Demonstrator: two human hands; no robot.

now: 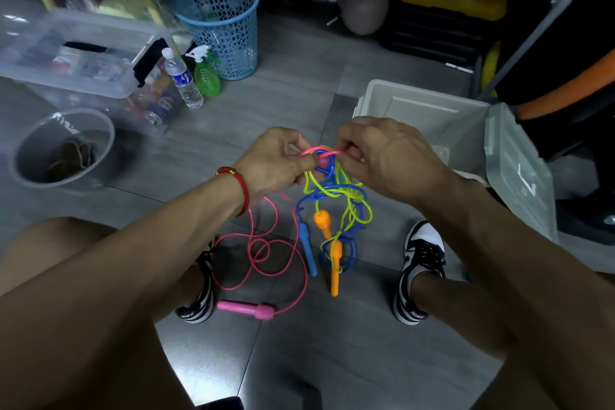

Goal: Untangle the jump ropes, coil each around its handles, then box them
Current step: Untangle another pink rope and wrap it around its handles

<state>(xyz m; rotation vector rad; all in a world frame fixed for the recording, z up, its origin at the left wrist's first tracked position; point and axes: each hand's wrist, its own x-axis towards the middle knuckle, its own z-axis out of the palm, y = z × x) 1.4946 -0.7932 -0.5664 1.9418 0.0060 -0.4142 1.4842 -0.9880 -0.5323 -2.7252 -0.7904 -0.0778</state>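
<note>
**Pink cord runs across the knot, between my two hands**

I hold the knot (327, 173) up in front of me, above the floor (299, 83), between my shoes. My left hand (274, 160) has its fingers curled and pinches the pink rope (319, 151) at the left side of the knot. My right hand (382, 156) pinches the same pink cord at the right side. So the short pink piece lies almost level from left to right, with a hand at each end, and both hands are equally near to it.

Below the hands the green rope (352, 206) and the blue rope (346, 191) hang tangled together. The blue handle (307, 250) and two orange handles (334, 263) hang down with their long axis nearly upright. The rest of the pink rope falls from the left hand in loose loops to the floor, and its pink handle (246, 309) lies there, pointing left to right, well apart from the knot.

I think the pink rope must come out toward the left side, where its free length already lies. The box (429, 110) waits open just behind the right hand
</note>
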